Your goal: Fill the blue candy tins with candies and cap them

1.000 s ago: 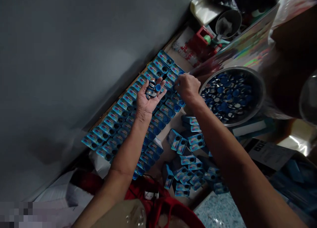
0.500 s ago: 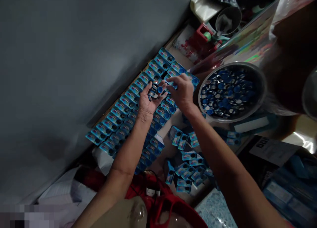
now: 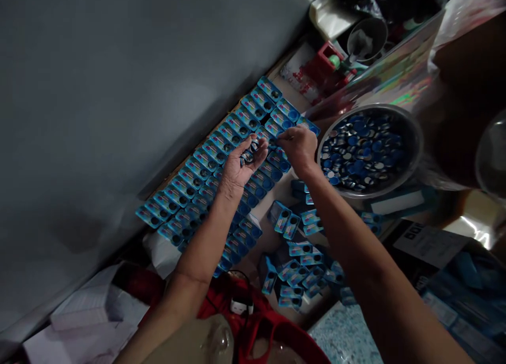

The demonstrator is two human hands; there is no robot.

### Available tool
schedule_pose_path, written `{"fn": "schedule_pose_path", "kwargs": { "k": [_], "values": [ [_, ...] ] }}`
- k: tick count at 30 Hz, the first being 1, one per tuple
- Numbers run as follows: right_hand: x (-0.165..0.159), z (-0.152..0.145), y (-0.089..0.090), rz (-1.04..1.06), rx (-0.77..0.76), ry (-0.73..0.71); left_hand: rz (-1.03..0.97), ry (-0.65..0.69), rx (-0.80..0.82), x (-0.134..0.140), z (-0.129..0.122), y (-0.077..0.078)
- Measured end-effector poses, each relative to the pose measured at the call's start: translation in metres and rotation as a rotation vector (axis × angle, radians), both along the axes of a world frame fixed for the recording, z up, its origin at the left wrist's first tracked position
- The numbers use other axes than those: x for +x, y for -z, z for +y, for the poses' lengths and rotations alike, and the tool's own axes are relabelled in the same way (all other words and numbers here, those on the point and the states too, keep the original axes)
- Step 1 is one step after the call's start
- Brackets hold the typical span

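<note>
Several small round silver tins (image 3: 250, 154) rest in my left hand (image 3: 236, 166), which is cupped palm up with its fingers curled around them. My right hand (image 3: 298, 147) is just to the right, over the near rows, with its thumb and fingertips pinched together. What sits between those fingertips is too small and dark to make out. Under both hands stand rows of small blue boxes (image 3: 195, 170), each with a round hole at one end. Some holes are dark and others show a blue disc.
A metal bowl (image 3: 419, 142) full of blue-and-silver round tins stands right of my right hand. Loose blue boxes (image 3: 292, 227) lie in a heap nearer me. A red tape dispenser (image 3: 324, 58) is at the back. A grey wall (image 3: 98, 89) borders the left side.
My right hand has moved slightly right and down, away from my left hand, and its fingers have closed to a pinch. The blue-faced tin at my left fingertips no longer shows there.
</note>
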State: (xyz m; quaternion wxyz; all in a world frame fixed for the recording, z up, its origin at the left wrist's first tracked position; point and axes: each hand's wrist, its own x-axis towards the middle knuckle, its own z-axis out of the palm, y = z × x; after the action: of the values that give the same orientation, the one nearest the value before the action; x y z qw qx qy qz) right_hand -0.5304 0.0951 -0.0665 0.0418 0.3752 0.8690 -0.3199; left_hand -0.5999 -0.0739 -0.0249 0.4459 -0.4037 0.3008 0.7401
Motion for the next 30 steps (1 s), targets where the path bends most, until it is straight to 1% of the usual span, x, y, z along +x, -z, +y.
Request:
{"fn": "schedule_pose_path", "kwargs": {
  "k": [3,7,11,13,15,18,20,22,24,30],
  "values": [
    [-0.020,0.004,0.007,-0.117,0.025,-0.106,0.005,0.019,0.008,-0.004,0.000,0.004],
    [-0.038,0.014,0.017,-0.302,0.022,-0.178,0.058,0.036,0.026,-0.008,0.002,0.011],
    [-0.043,0.023,0.020,-0.302,0.034,-0.200,0.093,0.056,0.011,-0.011,0.003,0.010],
    [-0.040,0.019,0.015,-0.267,0.035,-0.186,0.109,0.069,-0.001,-0.011,0.001,0.006],
    [-0.033,0.007,0.005,-0.172,0.033,-0.145,0.118,0.073,-0.013,-0.011,-0.001,0.003],
    [-0.017,-0.020,-0.014,0.059,0.011,-0.086,0.116,0.050,-0.038,-0.008,-0.004,0.002],
    [-0.005,-0.038,-0.026,0.142,-0.019,-0.102,0.098,0.029,-0.062,-0.003,-0.005,0.004],
    [0.004,-0.052,-0.033,0.149,-0.028,-0.125,0.071,0.012,-0.072,0.002,-0.005,0.005],
    [0.010,-0.061,-0.036,0.124,-0.028,-0.124,0.046,0.004,-0.060,0.008,-0.006,0.006],
    [0.019,-0.068,-0.039,0.057,-0.043,-0.144,0.016,-0.030,-0.027,0.021,-0.008,0.006]
  ]
}}
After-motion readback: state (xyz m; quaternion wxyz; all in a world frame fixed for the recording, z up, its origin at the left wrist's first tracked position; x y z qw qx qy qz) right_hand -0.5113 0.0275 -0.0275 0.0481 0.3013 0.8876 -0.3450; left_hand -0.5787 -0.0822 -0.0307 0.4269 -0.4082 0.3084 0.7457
